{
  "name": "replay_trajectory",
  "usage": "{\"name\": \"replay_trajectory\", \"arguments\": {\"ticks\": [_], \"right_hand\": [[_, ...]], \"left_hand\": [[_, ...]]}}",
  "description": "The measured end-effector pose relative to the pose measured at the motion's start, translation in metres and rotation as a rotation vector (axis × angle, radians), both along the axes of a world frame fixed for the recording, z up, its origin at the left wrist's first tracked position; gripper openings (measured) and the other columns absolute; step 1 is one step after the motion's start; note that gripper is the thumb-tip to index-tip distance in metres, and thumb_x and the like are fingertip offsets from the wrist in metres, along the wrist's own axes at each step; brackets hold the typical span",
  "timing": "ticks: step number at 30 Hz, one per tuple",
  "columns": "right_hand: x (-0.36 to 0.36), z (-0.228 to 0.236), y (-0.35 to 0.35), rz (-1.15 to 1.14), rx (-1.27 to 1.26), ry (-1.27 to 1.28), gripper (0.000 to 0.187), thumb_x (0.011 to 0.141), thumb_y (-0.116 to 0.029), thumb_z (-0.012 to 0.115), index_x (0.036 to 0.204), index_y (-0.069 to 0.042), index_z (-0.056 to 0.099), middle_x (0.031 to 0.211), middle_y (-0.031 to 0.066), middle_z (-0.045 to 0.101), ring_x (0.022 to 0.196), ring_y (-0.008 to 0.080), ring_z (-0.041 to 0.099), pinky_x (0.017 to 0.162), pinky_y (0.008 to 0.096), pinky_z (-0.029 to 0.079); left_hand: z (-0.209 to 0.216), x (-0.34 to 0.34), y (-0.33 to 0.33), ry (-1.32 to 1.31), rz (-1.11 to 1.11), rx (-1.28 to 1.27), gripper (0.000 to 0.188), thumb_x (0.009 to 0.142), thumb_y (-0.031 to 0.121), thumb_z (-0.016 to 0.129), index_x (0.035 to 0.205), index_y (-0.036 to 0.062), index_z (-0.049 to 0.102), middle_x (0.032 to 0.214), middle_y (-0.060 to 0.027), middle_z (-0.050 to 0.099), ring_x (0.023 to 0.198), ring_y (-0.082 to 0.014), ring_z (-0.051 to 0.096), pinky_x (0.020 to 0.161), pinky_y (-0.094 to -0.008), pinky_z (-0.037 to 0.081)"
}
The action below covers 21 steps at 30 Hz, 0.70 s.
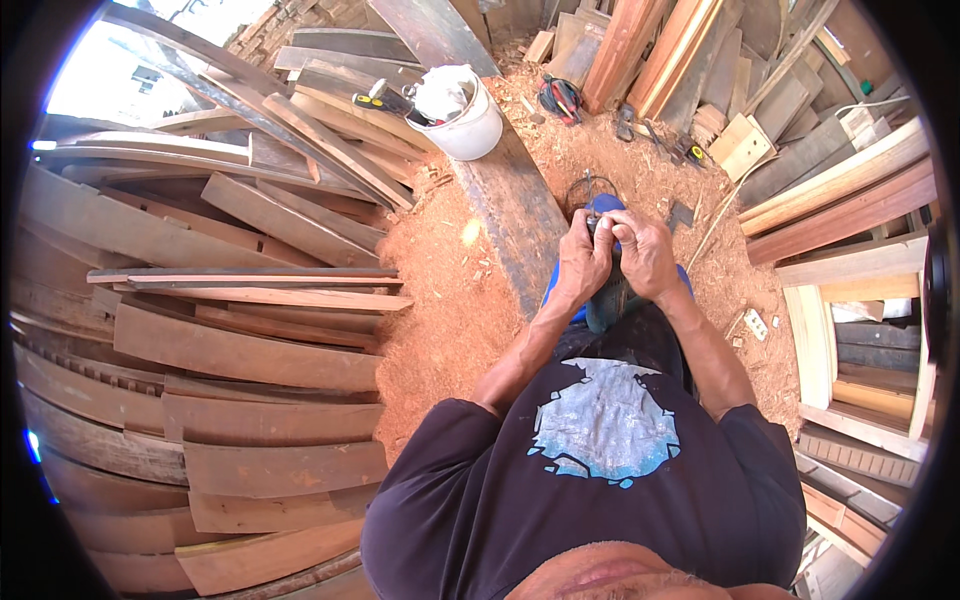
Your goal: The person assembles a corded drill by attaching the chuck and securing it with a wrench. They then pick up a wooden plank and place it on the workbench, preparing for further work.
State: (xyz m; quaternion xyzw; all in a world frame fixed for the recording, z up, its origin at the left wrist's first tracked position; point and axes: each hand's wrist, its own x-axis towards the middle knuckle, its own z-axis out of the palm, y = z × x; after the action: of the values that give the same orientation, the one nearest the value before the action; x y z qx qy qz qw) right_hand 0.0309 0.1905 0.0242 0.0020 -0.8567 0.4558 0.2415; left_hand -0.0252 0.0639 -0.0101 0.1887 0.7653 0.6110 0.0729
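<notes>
Both my hands are together in front of my lap. My left hand (583, 258) is closed, its thumb and fingers pinching a small dark part (593, 222). Close against it, my right hand (646, 252) has its fingers curled in at the same spot; what they grip is hidden. Below and between my wrists rests a dark green tool body (606, 303), its kind unclear. A bit of blue (605, 203) shows just past the fingertips. Left of my hands lies a long worn plank (515, 205), with a white bucket (470, 130) holding a pale cloth or bag at its far part.
Stacked boards (255, 360) fill the left side. More timber (840, 205) stands along the right. Sawdust (440, 310) covers the floor. Ahead lie a red-and-black tool (560, 100), a cord (722, 215) and a white power strip (755, 324).
</notes>
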Motion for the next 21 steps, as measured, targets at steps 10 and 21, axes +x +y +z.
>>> {"name": "replay_trajectory", "arguments": {"ticks": [10,21], "right_hand": [[0.008,-0.016,-0.030,-0.189,-0.202,0.107,0.044,0.110,-0.038,0.049,0.102,0.000,0.068,0.090,0.0148,0.069,0.082,0.0282,0.069,0.075,0.0385,0.054],[0.006,-0.022,-0.031,-0.169,-0.205,0.055,0.037,0.110,-0.033,0.050,0.103,0.000,0.068,0.091,0.0152,0.070,0.082,0.0298,0.070,0.075,0.0393,0.055]], "left_hand": [[0.000,0.010,-0.003,0.131,-0.004,-0.059,0.027,0.104,0.028,0.061,0.104,0.0017,0.053,0.076,-0.0269,0.063,0.071,-0.0474,0.066,0.059,-0.0507,0.048],[-0.004,0.012,-0.008,0.129,0.049,-0.041,0.027,0.103,0.027,0.062,0.102,0.0017,0.052,0.073,-0.0263,0.061,0.069,-0.0492,0.063,0.057,-0.0520,0.047]]}}
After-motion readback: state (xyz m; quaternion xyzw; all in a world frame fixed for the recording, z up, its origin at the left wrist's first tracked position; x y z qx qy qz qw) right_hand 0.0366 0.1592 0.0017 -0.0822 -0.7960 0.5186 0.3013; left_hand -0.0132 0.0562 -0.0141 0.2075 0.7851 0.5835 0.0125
